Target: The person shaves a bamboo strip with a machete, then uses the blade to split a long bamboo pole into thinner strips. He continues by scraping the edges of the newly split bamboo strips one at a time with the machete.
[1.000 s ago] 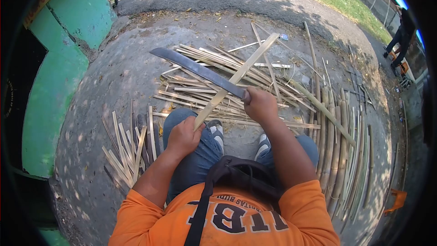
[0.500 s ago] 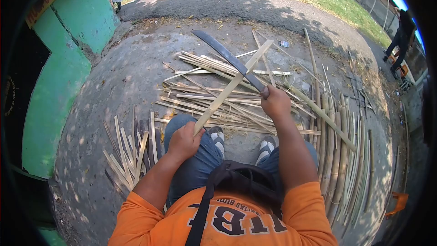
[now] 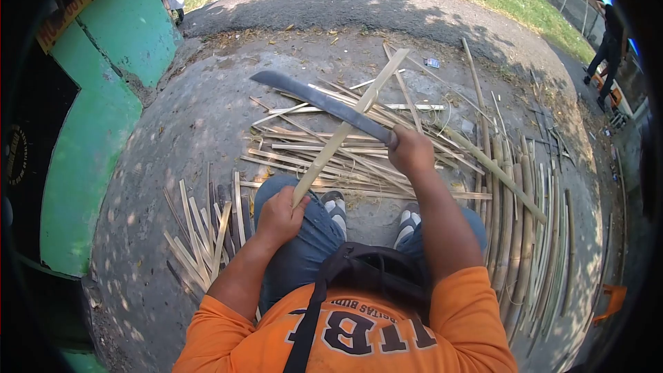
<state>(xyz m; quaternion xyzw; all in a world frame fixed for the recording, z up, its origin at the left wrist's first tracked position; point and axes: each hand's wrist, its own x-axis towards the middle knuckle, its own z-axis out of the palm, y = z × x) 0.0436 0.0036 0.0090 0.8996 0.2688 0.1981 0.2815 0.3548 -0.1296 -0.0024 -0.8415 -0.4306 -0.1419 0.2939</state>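
Note:
My left hand is closed round the lower end of a pale bamboo strip, which slants up and to the right over my knee. In my right hand is the handle of a long machete. Its dark, curved blade points to the upper left and crosses the strip at the strip's upper half. Whether blade and strip touch, I cannot tell. Below both, many split bamboo strips lie in a loose heap on the ground in front of my feet.
More short strips lie left of my legs. Long bamboo poles lie side by side at the right. A green wall stands at the left. At the upper right a person stands near an orange object lower down.
The machete blade has swung down and to the left, lying flatter across the strip. My right hand has moved slightly left. The strip's upper end has dropped slightly leftward.

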